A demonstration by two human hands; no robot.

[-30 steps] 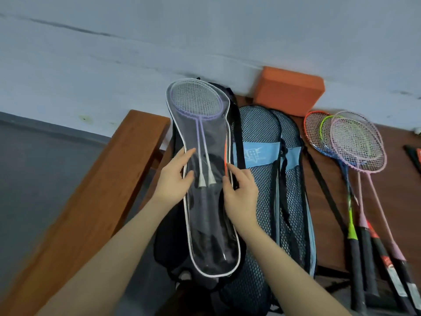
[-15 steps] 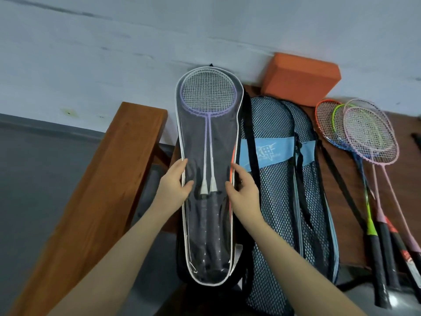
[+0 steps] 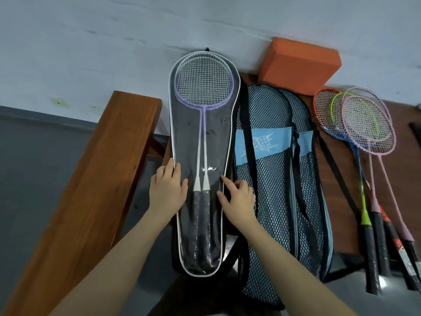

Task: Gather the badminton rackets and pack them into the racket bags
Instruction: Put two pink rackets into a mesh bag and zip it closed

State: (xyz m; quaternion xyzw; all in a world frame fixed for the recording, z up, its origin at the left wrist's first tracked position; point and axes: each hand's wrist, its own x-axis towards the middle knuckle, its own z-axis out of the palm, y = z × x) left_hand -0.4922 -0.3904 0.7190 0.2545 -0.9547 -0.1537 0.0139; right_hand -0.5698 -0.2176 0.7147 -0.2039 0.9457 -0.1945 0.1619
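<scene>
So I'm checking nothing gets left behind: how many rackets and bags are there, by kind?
Rackets in the clear bag: 2 purple rackets
Loose rackets: 4 (orange, green, blue, pink)
Clear bag: 1
Mesh bags: 2
Total: 6 rackets, 3 bags

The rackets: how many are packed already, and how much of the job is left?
Done: two purple rackets lie inside the clear bag. In hand: left hand and right hand rest on its edges. Left: loose rackets and mesh bags.
</scene>
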